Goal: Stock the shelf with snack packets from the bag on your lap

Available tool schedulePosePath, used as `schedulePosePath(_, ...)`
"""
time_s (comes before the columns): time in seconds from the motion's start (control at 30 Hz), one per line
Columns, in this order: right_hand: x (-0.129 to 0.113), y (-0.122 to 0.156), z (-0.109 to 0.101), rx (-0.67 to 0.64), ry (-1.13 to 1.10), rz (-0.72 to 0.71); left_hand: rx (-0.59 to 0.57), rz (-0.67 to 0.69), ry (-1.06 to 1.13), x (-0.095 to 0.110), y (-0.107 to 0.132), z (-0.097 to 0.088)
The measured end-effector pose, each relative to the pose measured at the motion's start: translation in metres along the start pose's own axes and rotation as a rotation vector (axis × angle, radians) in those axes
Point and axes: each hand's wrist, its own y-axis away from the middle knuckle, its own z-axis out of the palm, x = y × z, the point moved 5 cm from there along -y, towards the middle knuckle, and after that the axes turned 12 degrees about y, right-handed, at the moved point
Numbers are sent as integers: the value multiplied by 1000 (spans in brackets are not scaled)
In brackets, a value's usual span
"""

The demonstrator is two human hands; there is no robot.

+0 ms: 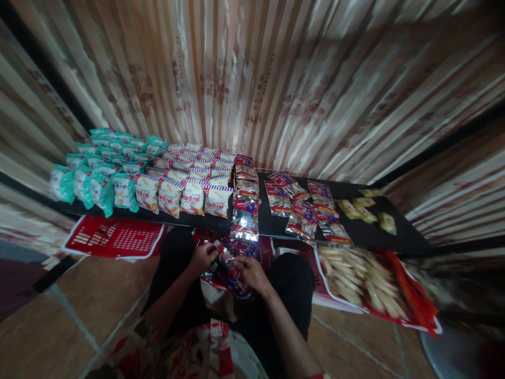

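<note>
Between the knees, below the shelf's front edge, lies a pile of red and blue snack packets (239, 287) in a red basket (267, 250). My left hand (205, 258) is closed with its fingers curled on a shiny packet at the pile's left side. From the right, my right hand (251, 271) pinches a snack packet (226, 258) near its edge. The hands are a short way apart, and their fingertips are partly hidden among the packets. Just above them, a column of similar red and clear packets (245, 213) stands on the black shelf (272, 225).
Teal bags (102, 192) and cream bags (193, 197) stand in rows on the left. Loose red packets (302, 218) and several small yellow packs (387, 223) lie to the right. Below are a red basket (114, 237) and another with pale long packs (343, 271). Striped curtain (236, 79) hangs behind.
</note>
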Motion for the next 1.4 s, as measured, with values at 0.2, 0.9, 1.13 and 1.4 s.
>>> schedulePosePath(0.2, -7, 2, -7, -116, -145, -32, -65, -31, 214, 3, 8, 1)
schedulePosePath(0.9, -49, 32, -68, -102, 82, -185, -485, -185, 491, 42, 60, 14)
schedulePosePath(1.13, -78, 58, -95, 47, 406, -379, -667, -126, 426, 44, 68, 37)
schedulePosePath(1.4, -79, 78, -115, 271, 534, -461, -665, -156, 581, 55, 79, 55)
